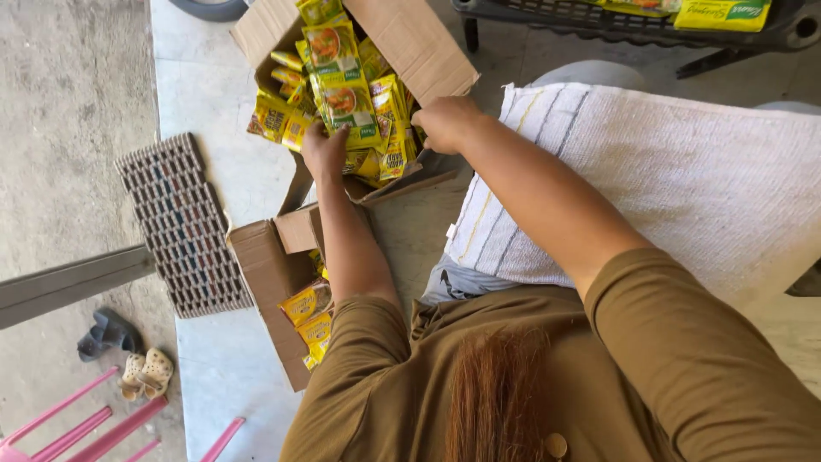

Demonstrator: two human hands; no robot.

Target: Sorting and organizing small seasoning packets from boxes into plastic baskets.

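An open cardboard box [410,38] on the pale concrete floor is filled with yellow and green sachets [282,120]. My left hand [323,150] reaches into it and grips the lower end of a long strip of green and yellow sachets [335,73], which runs up over the pile. My right hand [445,120] is at the box's right edge next to the flap. Its fingers are curled down into the yellow sachets [395,128] there, and the fingertips are hidden.
A second open cardboard box [269,274] with yellow sachets [310,315] lies nearer, under my left arm. A white striped towel [684,171] covers my lap. A brown lattice mat [184,227], sandals [111,332], pink chair legs [77,423] and a dark rack [616,21] surround me.
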